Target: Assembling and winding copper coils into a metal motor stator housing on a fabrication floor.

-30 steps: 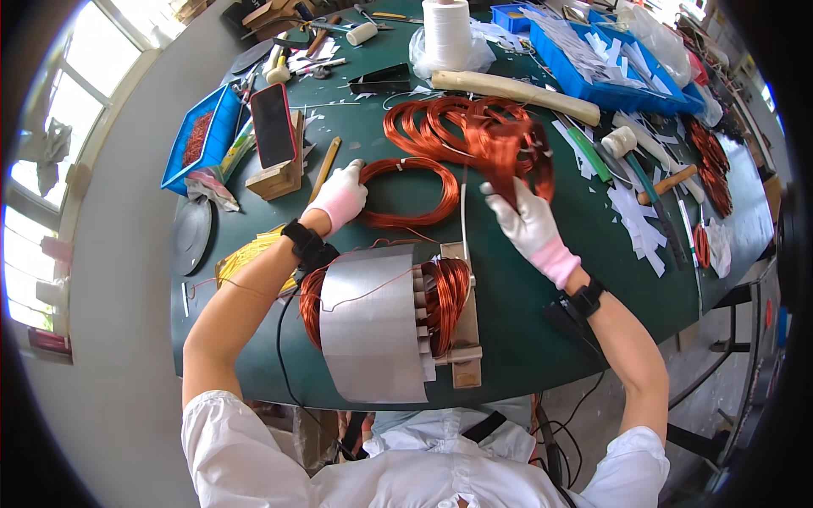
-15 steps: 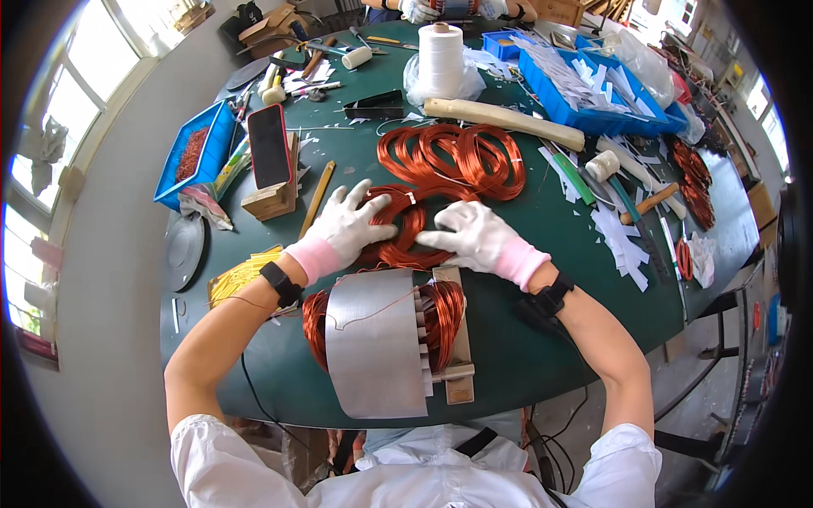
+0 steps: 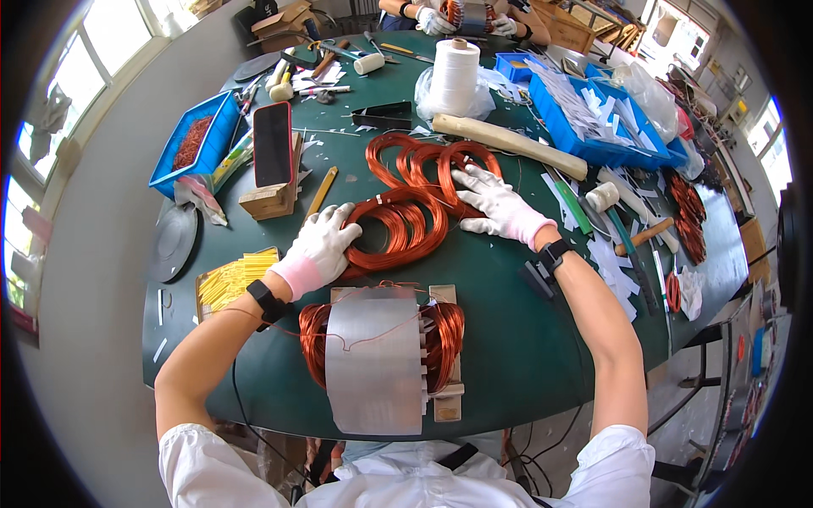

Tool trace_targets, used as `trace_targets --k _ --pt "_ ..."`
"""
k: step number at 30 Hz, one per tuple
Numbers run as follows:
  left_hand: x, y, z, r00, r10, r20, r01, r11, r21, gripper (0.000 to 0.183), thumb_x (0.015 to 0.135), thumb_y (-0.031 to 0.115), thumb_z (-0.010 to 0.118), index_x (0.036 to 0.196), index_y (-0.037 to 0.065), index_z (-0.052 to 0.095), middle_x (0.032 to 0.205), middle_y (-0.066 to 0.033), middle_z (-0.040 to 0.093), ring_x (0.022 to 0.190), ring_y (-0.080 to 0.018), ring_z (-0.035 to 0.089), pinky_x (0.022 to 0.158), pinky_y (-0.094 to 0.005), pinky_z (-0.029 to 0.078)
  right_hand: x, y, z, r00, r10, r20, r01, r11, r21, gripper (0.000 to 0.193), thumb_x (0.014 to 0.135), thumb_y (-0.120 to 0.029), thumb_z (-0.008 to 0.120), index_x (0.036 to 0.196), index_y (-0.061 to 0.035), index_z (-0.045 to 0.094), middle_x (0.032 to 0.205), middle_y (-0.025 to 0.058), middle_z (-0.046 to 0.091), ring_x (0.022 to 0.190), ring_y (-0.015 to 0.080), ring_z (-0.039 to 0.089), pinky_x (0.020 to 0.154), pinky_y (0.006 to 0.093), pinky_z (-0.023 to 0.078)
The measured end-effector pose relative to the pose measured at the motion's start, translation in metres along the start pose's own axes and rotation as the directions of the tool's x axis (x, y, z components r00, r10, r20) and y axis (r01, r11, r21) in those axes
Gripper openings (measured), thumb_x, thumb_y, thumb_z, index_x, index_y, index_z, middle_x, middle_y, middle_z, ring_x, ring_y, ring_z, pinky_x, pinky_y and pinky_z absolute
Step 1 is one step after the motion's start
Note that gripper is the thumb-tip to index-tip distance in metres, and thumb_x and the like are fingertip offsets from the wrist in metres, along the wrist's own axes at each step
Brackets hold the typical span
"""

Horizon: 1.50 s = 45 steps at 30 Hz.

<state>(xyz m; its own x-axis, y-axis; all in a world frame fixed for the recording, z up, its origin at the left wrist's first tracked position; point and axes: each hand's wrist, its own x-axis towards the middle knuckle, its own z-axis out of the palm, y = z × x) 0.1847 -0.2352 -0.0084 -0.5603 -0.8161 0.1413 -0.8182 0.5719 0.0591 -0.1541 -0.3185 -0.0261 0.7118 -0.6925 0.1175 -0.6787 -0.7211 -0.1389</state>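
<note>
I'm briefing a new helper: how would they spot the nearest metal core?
Find the green table, then its nearest edge. There sits a broad, curved grey metal core. Unlike the loose copper coils beyond it, copper bundles bulge from both its ends.

No legible words, no readable labels, no brands or numbers to make out, no readable signs

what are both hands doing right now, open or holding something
Left hand: fingers bent at the near copper coil's left edge; grip cannot be told.
Right hand: open, fingers spread against the far coils' right side.
</note>
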Motion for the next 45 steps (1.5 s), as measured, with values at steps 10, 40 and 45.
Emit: trace_targets --k 10,40,45 --pt "-0.005 0.006 0.002 1.0 0.017 0.013 -0.017 1.0 -0.021 0.037 0.07 0.0 0.057 0.107 0.004 0.057 0.132 -0.023 0.041 0.122 -0.0404 0.042 0.101 -0.0474 0.036 0.026 -0.01 0.007 0.989 -0.113 -0.09 0.121 0.989 0.08 0.056 0.079 -0.032 0.068 0.124 -0.0039 0.049 0.135 0.019 0.044 0.128 0.0343 0.039 0.106 0.0466 0.033" --pt "-0.175 0.107 -0.053 0.784 -0.578 -0.228 0.273 0.65 -0.709 0.06 0.088 0.038 0.058 0.13 -0.001 0.039 0.122 -0.0194 0.048 0.116 -0.0339 0.048 0.101 -0.0383 0.035 -0.044 -0.19 -0.112 0.975 0.035 -0.219 0.073 0.881 0.468 0.071 0.076 -0.042 0.066 0.129 0.0004 0.044 0.113 0.0211 0.058 0.107 0.0303 0.056 0.091 0.0414 0.043" --pt "-0.157 0.177 -0.004 0.749 -0.495 -0.441 -0.19 0.477 -0.858 0.103 0.079 0.058 0.064 0.145 0.0 0.01 0.144 -0.0175 0.025 0.132 -0.0285 0.031 0.108 -0.0423 0.024 0.0 -0.184 -0.116 0.996 0.018 0.084 -0.081 0.519 0.851 0.046 0.083 -0.02 0.057 0.122 0.0038 0.053 0.094 0.0094 0.062 0.082 0.0159 0.059 0.077 0.0274 0.047"
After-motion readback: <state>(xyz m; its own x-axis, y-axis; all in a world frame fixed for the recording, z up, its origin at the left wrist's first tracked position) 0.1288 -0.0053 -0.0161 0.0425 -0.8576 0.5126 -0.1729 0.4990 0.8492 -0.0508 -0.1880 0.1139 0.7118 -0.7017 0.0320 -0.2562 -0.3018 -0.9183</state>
